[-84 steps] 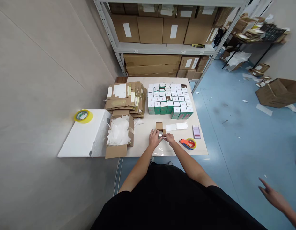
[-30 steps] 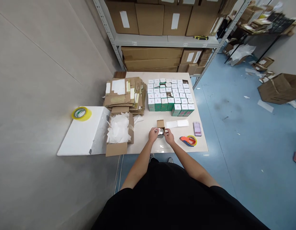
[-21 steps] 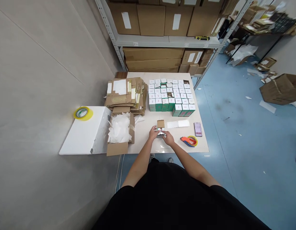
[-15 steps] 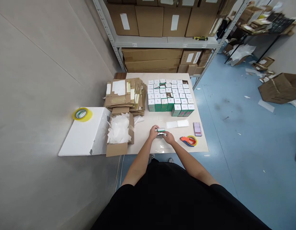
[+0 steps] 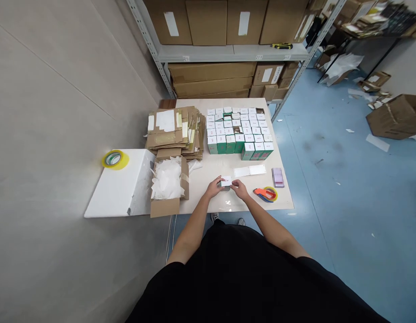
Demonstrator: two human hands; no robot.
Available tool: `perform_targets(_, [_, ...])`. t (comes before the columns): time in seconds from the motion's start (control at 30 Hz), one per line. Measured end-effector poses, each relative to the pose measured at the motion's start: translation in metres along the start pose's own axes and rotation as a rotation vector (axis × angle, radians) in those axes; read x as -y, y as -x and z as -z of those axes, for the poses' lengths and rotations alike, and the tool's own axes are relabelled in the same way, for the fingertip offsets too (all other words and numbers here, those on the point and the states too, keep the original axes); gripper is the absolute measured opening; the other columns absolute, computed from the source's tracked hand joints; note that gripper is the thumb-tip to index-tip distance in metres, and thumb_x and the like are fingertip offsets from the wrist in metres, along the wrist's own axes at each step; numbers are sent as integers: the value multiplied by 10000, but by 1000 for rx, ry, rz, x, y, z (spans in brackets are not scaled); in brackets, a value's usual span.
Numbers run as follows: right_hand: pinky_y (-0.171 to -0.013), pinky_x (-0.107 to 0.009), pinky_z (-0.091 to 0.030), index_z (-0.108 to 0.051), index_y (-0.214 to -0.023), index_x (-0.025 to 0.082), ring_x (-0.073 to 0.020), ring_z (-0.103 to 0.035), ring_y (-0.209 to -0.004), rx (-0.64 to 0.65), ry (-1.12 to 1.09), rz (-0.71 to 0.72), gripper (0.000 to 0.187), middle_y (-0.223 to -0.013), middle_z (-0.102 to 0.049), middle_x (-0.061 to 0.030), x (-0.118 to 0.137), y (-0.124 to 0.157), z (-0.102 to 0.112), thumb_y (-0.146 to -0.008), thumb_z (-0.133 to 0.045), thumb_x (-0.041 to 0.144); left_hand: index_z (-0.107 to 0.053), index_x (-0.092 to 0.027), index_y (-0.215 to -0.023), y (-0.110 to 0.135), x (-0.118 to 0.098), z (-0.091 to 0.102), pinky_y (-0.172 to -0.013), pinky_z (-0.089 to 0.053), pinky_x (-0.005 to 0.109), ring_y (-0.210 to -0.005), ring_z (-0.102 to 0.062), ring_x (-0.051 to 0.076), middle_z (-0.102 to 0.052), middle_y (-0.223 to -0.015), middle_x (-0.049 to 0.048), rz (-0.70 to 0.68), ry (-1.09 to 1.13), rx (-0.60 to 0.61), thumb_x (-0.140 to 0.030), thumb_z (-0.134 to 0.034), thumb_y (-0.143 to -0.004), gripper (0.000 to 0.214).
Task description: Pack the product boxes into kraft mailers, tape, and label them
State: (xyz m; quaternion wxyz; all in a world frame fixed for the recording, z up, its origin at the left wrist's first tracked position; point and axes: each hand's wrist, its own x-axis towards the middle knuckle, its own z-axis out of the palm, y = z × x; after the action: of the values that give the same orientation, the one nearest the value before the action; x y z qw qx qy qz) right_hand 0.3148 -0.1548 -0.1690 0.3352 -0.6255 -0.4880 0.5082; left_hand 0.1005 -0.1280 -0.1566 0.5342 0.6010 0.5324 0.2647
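Hands are placed at both sides of one small cardboard box with a white top and green side (image 5: 226,182), near the front of the pale flat table (image 5: 198,194). It is gripped by the left hand's (image 5: 213,187) bent fingers; its right edge is touched by the right hand (image 5: 240,189), but whether that one pinches cannot be told. Its top looks shut, so this box seems nearly done. Behind, many white-topped green cardboard boxes (image 5: 230,145) are lined up, mostly shut; a few look open, so those seem not done.
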Motion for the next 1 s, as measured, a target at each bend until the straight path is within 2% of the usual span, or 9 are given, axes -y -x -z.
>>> perform_targets(0.2, [-931, -382, -547, -614, -911, 263, -225, -703, -954, -45, 98, -17, 132, -969, -744, -17, 2, -4, -4, -812, -642, 346, -721, -240, -1238, -4, 16, 0, -1155, -463, 419, -1466, -501, 304, -454, -1635, 136, 1, 83, 8, -201, -763, -771, 471])
perform_targets(0.3, [-896, -361, -541, -613, -934, 262, -224, -700, -930, -46, 154, -13, 100, -981, -744, -27, 6, -4, -7, -851, -627, 316, -719, -230, -1232, -7, 20, 0, -1169, -448, 418, -1478, -486, 304, -449, -1637, 148, -17, 108, 6, -194, -737, -784, 449])
perform_targets(0.43, [-835, -337, -517, -618, -1081, 270, -227, -702, -915, -51, 242, 16, 157, -1050, -747, -44, 11, 1, -11, -932, -577, 292, -702, -248, -1257, -7, 19, -1, -1172, -450, 408, -1491, -470, 280, -441, -1647, 111, -17, 69, 9, -176, -693, -818, 445])
perform_targets(0.53, [-800, -328, -488, -618, -1178, 290, -244, -696, -909, -39, 406, 102, 222, -1078, -750, -50, 12, 6, -13, -983, -514, 274, -692, -267, -1272, -5, 17, -4, -1157, -469, 392, -1478, -488, 266, -425, -1660, 81, -10, -1, -2, -182, -696, -831, 449])
perform_targets(0.63, [-781, -316, -456, -652, -1136, 281, -253, -685, -895, -3, 583, 181, 210, -1108, -752, -71, 13, 9, -14, -1006, -487, 268, -674, -262, -1302, -1, 17, -10, -1149, -474, 383, -1439, -534, 260, -416, -1664, 93, 9, -5, -30, -230, -697, -862, 441])
perform_targets(0.83, [-721, -287, -408, -684, -1067, 269, -236, -664, -860, 45, 721, 231, 190, -1110, -751, -74, 12, 11, -11, -986, -520, 217, -684, -238, -1284, 2, 22, -21, -1209, -388, 380, -1535, -404, 247, -480, -1620, 104, 9, 75, -103, -258, -639, -900, 387])
perform_targets(1.0, [-662, -269, -350, -689, -1038, 228, -210, -653, -839, 72, 906, 320, 228, -1070, -745, -78, 13, 12, -9, -998, -471, 173, -703, -248, -1261, 0, 22, -24, -1209, -373, 422, -1446, -513, 285, -576, -1532, 99, 52, 89, -139, -276, -711, -830, 432])
